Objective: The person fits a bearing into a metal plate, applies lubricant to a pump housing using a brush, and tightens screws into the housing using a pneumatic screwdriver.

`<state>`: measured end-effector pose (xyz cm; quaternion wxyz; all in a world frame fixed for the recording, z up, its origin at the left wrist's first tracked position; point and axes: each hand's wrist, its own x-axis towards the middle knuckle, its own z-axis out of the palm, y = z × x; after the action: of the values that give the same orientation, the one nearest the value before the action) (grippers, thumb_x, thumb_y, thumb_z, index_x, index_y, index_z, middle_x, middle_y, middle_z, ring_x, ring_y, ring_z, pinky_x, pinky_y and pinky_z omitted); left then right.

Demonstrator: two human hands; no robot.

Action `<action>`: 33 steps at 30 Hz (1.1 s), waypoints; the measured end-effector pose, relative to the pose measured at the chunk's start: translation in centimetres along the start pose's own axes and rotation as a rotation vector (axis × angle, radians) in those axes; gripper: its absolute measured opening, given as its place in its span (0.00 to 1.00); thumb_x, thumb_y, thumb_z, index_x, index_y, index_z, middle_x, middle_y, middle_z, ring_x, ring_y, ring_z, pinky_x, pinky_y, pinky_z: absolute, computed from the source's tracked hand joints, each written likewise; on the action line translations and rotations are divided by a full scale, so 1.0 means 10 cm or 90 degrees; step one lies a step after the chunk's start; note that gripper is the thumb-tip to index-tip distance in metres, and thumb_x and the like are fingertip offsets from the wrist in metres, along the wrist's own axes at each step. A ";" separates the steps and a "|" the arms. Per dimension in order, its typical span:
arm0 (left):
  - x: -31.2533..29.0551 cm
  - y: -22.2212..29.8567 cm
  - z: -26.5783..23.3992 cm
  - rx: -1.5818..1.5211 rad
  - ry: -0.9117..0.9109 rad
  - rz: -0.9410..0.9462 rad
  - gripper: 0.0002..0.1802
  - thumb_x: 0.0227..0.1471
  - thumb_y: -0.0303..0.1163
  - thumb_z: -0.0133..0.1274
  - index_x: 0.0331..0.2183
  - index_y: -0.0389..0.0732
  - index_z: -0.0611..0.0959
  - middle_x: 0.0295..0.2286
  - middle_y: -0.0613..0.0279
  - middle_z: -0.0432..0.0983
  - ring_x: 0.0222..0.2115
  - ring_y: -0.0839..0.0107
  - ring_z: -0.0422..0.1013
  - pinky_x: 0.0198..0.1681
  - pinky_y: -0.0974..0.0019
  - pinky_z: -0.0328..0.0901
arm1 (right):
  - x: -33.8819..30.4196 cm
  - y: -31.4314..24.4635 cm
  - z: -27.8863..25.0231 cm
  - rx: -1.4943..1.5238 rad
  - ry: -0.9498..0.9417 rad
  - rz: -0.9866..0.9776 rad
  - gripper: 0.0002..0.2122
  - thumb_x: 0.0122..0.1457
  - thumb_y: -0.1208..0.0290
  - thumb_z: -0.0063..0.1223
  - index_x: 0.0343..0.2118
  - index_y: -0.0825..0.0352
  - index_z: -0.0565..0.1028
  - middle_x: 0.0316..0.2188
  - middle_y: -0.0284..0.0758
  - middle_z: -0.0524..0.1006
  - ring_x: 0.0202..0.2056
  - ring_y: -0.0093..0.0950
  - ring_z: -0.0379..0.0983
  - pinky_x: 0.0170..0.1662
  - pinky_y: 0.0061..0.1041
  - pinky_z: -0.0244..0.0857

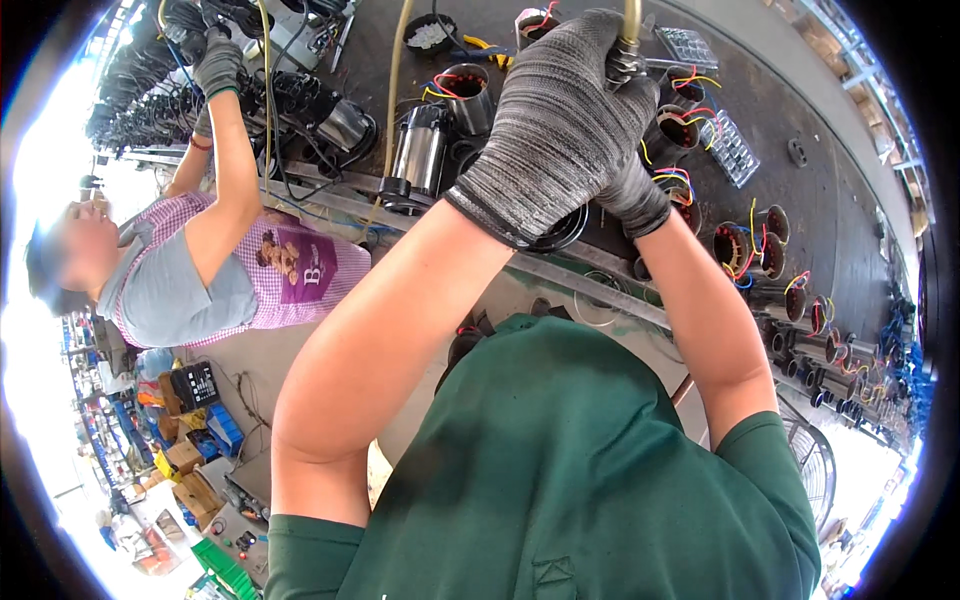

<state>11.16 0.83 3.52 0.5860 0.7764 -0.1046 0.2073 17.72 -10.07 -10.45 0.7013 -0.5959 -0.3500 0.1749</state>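
Both my hands wear grey striped knit gloves and meet over the workbench (800,185). My left hand (555,130) is closed, its fingers curled beside a metal fitting (624,66) at the end of a yellowish hose (632,20). My right hand (637,190) is closed too, lower and tucked partly behind the left. Whatever body lies below the fitting is hidden by the gloves. Beneath my left wrist shows a black rounded part (565,232). To its left stands a silver motor housing with black ends (415,155).
Open metal cylinders with coloured wires (735,245) line the bench on the right. Clear trays (732,148) lie beyond my hands. A black bowl (430,35) holds small pale pieces. A co-worker's gloved hand (218,65) is at the left among black pumps. Another hose (395,90) hangs nearby.
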 end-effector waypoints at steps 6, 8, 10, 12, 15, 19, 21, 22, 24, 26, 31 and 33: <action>-0.07 -0.21 0.18 0.246 0.173 -0.018 0.27 0.48 0.26 0.59 0.52 0.40 0.74 0.36 0.47 0.78 0.40 0.52 0.77 0.44 0.56 0.71 | -0.02 0.09 0.33 0.020 0.163 -0.018 0.18 0.67 0.72 0.49 0.59 0.67 0.65 0.53 0.37 0.73 0.54 0.29 0.69 0.61 0.31 0.64; -0.11 -0.29 0.24 0.249 0.181 0.016 0.27 0.47 0.26 0.62 0.50 0.40 0.73 0.35 0.54 0.78 0.37 0.60 0.77 0.43 0.61 0.71 | 0.04 0.23 0.24 0.361 0.081 -0.039 0.19 0.66 0.72 0.51 0.58 0.67 0.65 0.52 0.37 0.73 0.53 0.29 0.69 0.60 0.30 0.64; -0.15 -0.39 0.27 0.229 0.160 0.010 0.31 0.42 0.24 0.65 0.48 0.41 0.70 0.32 0.57 0.77 0.33 0.62 0.77 0.40 0.62 0.72 | 0.03 0.17 0.26 0.355 0.141 -0.043 0.19 0.65 0.74 0.52 0.57 0.68 0.66 0.51 0.36 0.73 0.51 0.27 0.70 0.58 0.29 0.66; -0.15 -0.40 0.23 0.187 0.143 0.002 0.30 0.43 0.24 0.64 0.49 0.41 0.70 0.32 0.58 0.77 0.33 0.63 0.77 0.40 0.62 0.72 | 0.01 0.03 0.33 0.176 0.154 -0.019 0.18 0.64 0.74 0.53 0.57 0.67 0.66 0.51 0.36 0.73 0.51 0.27 0.70 0.58 0.28 0.66; -0.16 -0.39 0.21 0.137 0.138 0.031 0.32 0.39 0.16 0.59 0.49 0.44 0.73 0.32 0.63 0.75 0.30 0.70 0.73 0.39 0.67 0.73 | 0.02 -0.05 0.40 -0.009 0.194 0.007 0.18 0.64 0.74 0.53 0.56 0.67 0.66 0.51 0.37 0.73 0.50 0.26 0.70 0.57 0.29 0.66; -0.15 -0.37 0.19 0.098 0.090 -0.025 0.33 0.41 0.19 0.61 0.51 0.42 0.72 0.33 0.61 0.76 0.32 0.67 0.75 0.41 0.65 0.73 | 0.00 0.07 0.33 0.227 0.172 0.005 0.20 0.64 0.75 0.52 0.59 0.67 0.64 0.52 0.38 0.74 0.51 0.27 0.70 0.59 0.29 0.64; -0.16 -0.41 0.20 0.131 0.076 -0.033 0.33 0.43 0.21 0.63 0.52 0.41 0.70 0.33 0.60 0.76 0.33 0.66 0.76 0.42 0.64 0.72 | 0.04 0.26 0.21 0.657 0.015 -0.090 0.20 0.62 0.73 0.57 0.56 0.68 0.68 0.50 0.37 0.76 0.49 0.27 0.73 0.56 0.28 0.67; -0.16 -0.45 0.18 0.133 0.084 0.003 0.33 0.43 0.23 0.63 0.52 0.41 0.70 0.33 0.59 0.76 0.34 0.65 0.76 0.43 0.64 0.72 | 0.03 0.27 0.20 0.658 0.010 -0.086 0.20 0.62 0.73 0.57 0.56 0.68 0.68 0.50 0.37 0.76 0.49 0.27 0.73 0.56 0.28 0.67; -0.17 -0.52 0.14 0.136 0.098 0.038 0.33 0.44 0.24 0.64 0.52 0.41 0.70 0.34 0.59 0.77 0.35 0.65 0.76 0.44 0.63 0.72 | 0.01 0.29 0.21 -0.191 0.168 0.028 0.19 0.58 0.72 0.64 0.51 0.69 0.73 0.45 0.35 0.79 0.45 0.26 0.76 0.50 0.27 0.70; -0.18 -0.52 0.08 0.152 0.045 0.038 0.33 0.44 0.25 0.64 0.53 0.40 0.70 0.36 0.59 0.77 0.38 0.65 0.76 0.47 0.63 0.72 | 0.02 0.22 0.25 -0.039 0.197 0.027 0.19 0.55 0.72 0.66 0.49 0.69 0.74 0.44 0.35 0.80 0.43 0.26 0.76 0.47 0.26 0.70; -0.18 -0.55 0.00 0.087 0.004 0.009 0.32 0.45 0.25 0.64 0.52 0.40 0.71 0.38 0.58 0.77 0.40 0.63 0.76 0.48 0.62 0.71 | 0.05 0.19 0.27 -0.136 0.189 -0.074 0.20 0.55 0.74 0.66 0.50 0.69 0.74 0.44 0.34 0.80 0.44 0.25 0.76 0.49 0.26 0.70; -0.16 -0.52 0.04 0.073 -0.011 0.034 0.32 0.44 0.26 0.65 0.51 0.40 0.72 0.39 0.57 0.77 0.40 0.63 0.76 0.48 0.62 0.71 | 0.02 0.56 0.13 0.007 0.170 -0.058 0.20 0.57 0.74 0.64 0.52 0.69 0.72 0.47 0.35 0.78 0.48 0.25 0.75 0.52 0.28 0.70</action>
<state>11.94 1.85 -1.77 0.5337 0.8075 -0.1184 0.2215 17.93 -7.72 -15.72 0.7523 -0.5932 -0.2793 0.0640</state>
